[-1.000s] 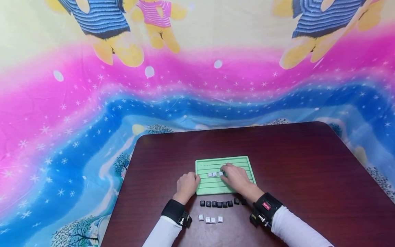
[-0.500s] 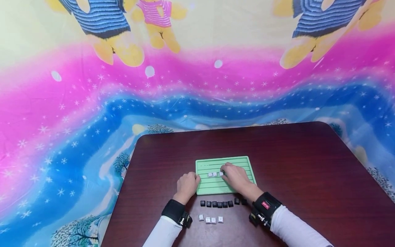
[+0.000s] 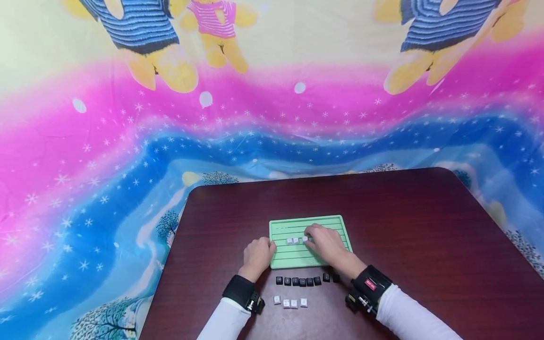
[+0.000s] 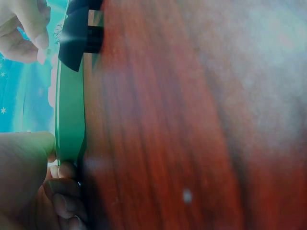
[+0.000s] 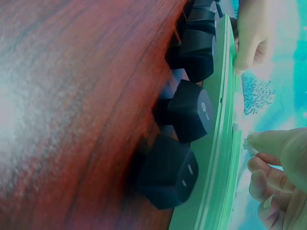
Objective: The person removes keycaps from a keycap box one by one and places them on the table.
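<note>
A green ridged tray (image 3: 297, 259) lies on the table. My left hand (image 3: 257, 255) holds its left edge, thumb on the rim and fingers curled below, as the left wrist view shows at the tray's corner (image 4: 71, 124). Over the tray, my right hand (image 3: 327, 243) pinches a white keycap (image 3: 305, 239) between thumb and fingertips. Just left of it, two white keycaps (image 3: 293, 241) sit side by side on a middle ridge. In the right wrist view the pinched keycap (image 5: 247, 143) is mostly hidden by the right hand (image 5: 283, 167).
A row of several black keycaps (image 3: 302, 282) stands on the table along the tray's near edge, its right end close under my right wrist. Nearer to me are several white keycaps (image 3: 294, 304). The dark red table (image 3: 403, 226) meets a printed cloth (image 3: 272, 113) behind.
My right wrist has shifted slightly to the right, with the white keycap still pinched at nearly the same spot. My left hand and the tray have not moved.
</note>
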The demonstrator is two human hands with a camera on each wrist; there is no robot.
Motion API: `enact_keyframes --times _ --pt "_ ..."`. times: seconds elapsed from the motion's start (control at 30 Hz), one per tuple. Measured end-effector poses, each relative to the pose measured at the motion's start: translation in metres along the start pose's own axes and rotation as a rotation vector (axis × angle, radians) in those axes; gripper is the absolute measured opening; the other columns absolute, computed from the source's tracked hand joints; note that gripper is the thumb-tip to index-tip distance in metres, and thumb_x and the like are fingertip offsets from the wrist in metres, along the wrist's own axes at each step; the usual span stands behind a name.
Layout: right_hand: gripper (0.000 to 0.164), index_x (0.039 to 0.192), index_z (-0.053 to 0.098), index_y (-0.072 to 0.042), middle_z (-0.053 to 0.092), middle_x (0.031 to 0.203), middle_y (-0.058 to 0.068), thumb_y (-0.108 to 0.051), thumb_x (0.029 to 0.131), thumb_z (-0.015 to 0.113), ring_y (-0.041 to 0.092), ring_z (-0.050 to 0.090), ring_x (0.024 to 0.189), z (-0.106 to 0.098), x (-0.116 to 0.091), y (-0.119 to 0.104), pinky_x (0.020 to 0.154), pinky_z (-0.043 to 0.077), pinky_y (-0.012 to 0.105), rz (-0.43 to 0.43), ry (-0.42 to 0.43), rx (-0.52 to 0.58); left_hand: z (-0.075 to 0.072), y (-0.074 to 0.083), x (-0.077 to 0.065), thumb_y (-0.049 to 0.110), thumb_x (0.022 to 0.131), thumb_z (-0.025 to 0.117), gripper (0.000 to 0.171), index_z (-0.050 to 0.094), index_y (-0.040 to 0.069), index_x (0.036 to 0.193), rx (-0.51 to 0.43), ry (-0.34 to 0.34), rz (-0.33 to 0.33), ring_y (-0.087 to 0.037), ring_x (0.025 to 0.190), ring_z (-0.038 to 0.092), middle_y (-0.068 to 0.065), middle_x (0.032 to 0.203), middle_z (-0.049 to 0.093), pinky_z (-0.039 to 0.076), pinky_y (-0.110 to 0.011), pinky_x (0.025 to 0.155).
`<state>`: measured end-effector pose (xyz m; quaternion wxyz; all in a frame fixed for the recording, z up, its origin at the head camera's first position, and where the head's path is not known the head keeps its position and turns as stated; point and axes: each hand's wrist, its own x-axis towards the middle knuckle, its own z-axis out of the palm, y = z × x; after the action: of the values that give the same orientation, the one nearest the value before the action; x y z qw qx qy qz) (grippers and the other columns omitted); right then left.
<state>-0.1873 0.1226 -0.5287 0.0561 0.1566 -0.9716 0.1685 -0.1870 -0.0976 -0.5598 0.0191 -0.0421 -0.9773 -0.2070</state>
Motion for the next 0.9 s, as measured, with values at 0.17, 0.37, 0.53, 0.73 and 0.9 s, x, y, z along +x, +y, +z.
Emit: enact_keyframes --times 0.17,0.37,0.53,0.73,0.9 --pt "0.018 0.102 0.074 -0.018 0.073 0.096 -0.002 -0.024 0.086 0.079 0.013 0.069 0.080 -0.004 -0.005 0.000 0.062 0.054 0.030 -0.032 0.035 -0.009 0.000 0.000 0.000 0.023 0.098 0.056 0.047 0.035 0.019 0.056 -0.003 -0.001 -0.003 -0.013 0.045 0.028 0.007 0.053 0.024 0.023 -0.028 0.045" --pt "0.018 0.102 0.074 -0.017 0.073 0.095 -0.002 -0.022 0.085 0.079 0.013 0.068 0.078 -0.010 -0.009 -0.002 0.058 0.051 0.027 -0.061 0.056 -0.009 0.000 -0.001 0.000 0.023 0.097 0.057 0.045 0.036 0.019 0.057 -0.004 0.010 0.004 -0.013 0.046 0.030 0.007 0.054 0.025 0.023 -0.028 0.045" --pt "0.018 0.101 0.074 -0.015 0.072 0.094 -0.002 -0.022 0.085 0.080 0.014 0.069 0.079 -0.013 -0.016 -0.003 0.061 0.053 0.030 -0.070 0.063 0.001 0.000 -0.001 0.000 0.023 0.097 0.057 0.046 0.036 0.019 0.056 0.000 0.019 0.015 -0.013 0.046 0.030 0.007 0.053 0.025 0.023 -0.028 0.045" --pt "0.017 0.099 0.073 -0.016 0.071 0.094 -0.003 -0.022 0.085 0.081 0.013 0.069 0.077 -0.019 -0.026 -0.005 0.059 0.051 0.027 -0.099 0.080 0.001 0.000 0.001 0.000 0.024 0.098 0.057 0.047 0.035 0.019 0.056 0.012 0.015 0.006 -0.013 0.046 0.031 0.007 0.053 0.026 0.024 -0.029 0.045" --pt "0.017 0.098 0.073 -0.018 0.069 0.091 -0.005 -0.023 0.084 0.081 0.012 0.067 0.074 -0.022 -0.032 -0.006 0.057 0.049 0.025 -0.129 0.100 -0.018 0.000 0.001 0.002 0.026 0.099 0.056 0.048 0.036 0.019 0.057 0.024 -0.005 -0.012 -0.014 0.046 0.031 0.006 0.053 0.027 0.024 -0.029 0.045"
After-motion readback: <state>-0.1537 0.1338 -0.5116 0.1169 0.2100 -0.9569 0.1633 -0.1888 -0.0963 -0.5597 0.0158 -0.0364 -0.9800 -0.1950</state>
